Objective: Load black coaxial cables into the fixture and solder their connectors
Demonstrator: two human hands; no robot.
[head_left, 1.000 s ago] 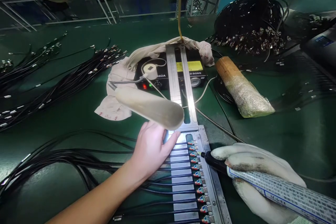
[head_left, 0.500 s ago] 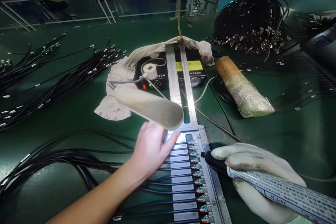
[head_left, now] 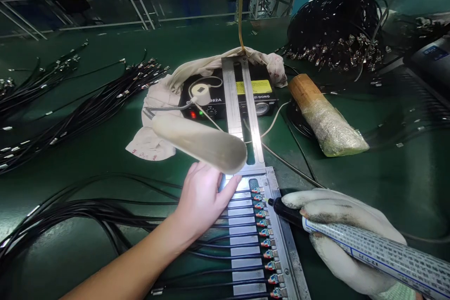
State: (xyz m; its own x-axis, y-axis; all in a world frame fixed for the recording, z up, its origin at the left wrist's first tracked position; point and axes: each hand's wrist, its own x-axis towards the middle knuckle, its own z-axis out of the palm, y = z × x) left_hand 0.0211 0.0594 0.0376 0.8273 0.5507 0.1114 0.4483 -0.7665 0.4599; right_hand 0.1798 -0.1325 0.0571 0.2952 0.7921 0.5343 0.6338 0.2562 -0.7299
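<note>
My bare left hand [head_left: 202, 199] lies flat, fingers apart, on black cables clamped in a long metal fixture [head_left: 242, 225]. A row of several small connectors [head_left: 264, 232] sits along the fixture's right side. My right hand [head_left: 333, 229], in a soiled white glove, grips a soldering iron [head_left: 355, 241] with a patterned wrapped handle. Its tip touches a connector near the top of the row. A cream gooseneck lamp head [head_left: 200, 143] hangs just above my left fingers.
A black controller box [head_left: 228, 98] with lit red and green lights stands behind the fixture, with a cream cloth [head_left: 158, 98] draped round it. A plastic-wrapped wooden roll [head_left: 325, 119] lies to the right. Bundles of black cables [head_left: 80, 108] lie left and far right on the green table.
The soldering iron tip and my right hand have shifted slightly up the connector row. My left hand has stayed put.
</note>
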